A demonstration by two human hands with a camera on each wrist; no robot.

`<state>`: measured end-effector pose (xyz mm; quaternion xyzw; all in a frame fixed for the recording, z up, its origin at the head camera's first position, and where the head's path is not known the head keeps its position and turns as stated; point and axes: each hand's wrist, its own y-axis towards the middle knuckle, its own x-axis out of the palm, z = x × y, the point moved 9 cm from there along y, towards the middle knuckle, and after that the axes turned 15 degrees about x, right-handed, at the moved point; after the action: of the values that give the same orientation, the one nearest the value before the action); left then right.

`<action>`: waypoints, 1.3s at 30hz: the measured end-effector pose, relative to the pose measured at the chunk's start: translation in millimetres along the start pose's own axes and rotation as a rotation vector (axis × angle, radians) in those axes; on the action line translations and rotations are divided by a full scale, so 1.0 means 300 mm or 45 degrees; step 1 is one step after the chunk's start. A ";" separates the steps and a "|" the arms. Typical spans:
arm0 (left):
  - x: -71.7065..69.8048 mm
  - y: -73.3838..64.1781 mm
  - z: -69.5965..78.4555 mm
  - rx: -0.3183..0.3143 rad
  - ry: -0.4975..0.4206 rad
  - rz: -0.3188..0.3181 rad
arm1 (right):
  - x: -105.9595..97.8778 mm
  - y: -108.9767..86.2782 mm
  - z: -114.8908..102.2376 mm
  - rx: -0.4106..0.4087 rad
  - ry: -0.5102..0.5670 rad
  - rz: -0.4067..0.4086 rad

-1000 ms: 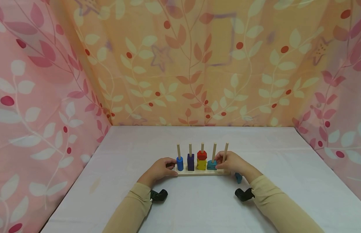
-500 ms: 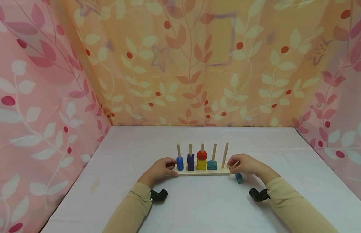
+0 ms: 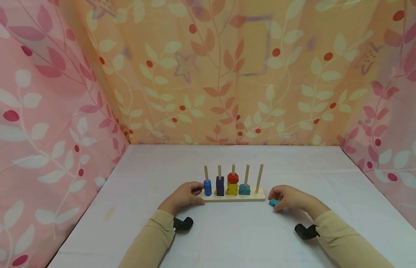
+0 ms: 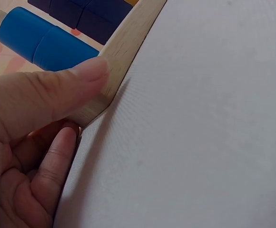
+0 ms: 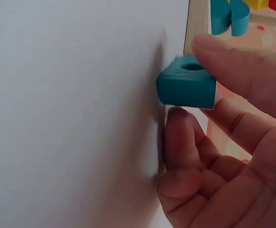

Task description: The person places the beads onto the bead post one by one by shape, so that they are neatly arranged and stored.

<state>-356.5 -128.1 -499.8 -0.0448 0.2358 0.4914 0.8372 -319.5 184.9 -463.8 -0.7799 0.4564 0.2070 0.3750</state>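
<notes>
My left hand [image 3: 183, 193] grips the left end of a wooden peg board [image 3: 234, 198]; in the left wrist view the thumb [image 4: 85, 76] lies on the base's edge. Just right of the board, my right hand [image 3: 292, 199] pinches a teal block [image 5: 185, 90] with a hole through it, close to the tabletop. On the board's pegs, left to right, sit blue cylinders [image 3: 207, 188], dark purple blocks [image 3: 220, 186], a red block [image 3: 232, 178] above yellow ones [image 3: 232, 188], and a teal piece [image 3: 244, 189]. The rightmost peg [image 3: 259, 178] is bare.
A white cloth [image 3: 228, 234] covers the table. Patterned curtains stand behind [image 3: 208, 74] and on both sides. A black wrist-worn device [image 3: 183, 224] sits on the left wrist, and a similar device [image 3: 306, 231] on the right.
My right hand has let go of the teal piece on the fourth peg, moved right and down, and taken hold of the loose teal block. The left hand has stayed in place.
</notes>
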 end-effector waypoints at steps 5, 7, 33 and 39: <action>0.003 0.001 -0.011 -0.006 0.006 -0.016 | -0.003 -0.009 0.021 0.013 0.048 -0.021; 0.003 0.001 -0.014 -0.017 0.005 -0.011 | -0.002 -0.009 0.029 0.017 0.064 -0.033; -0.005 0.008 -0.007 -0.018 0.049 0.012 | 0.001 -0.041 0.057 0.000 0.109 -0.031; -0.010 0.006 -0.016 -0.035 0.059 0.020 | -0.074 -0.043 0.039 0.005 0.200 0.055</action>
<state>-360.9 -131.1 -502.4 -0.0659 0.2488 0.4999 0.8270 -319.1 210.3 -451.2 -0.7830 0.5015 0.1524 0.3348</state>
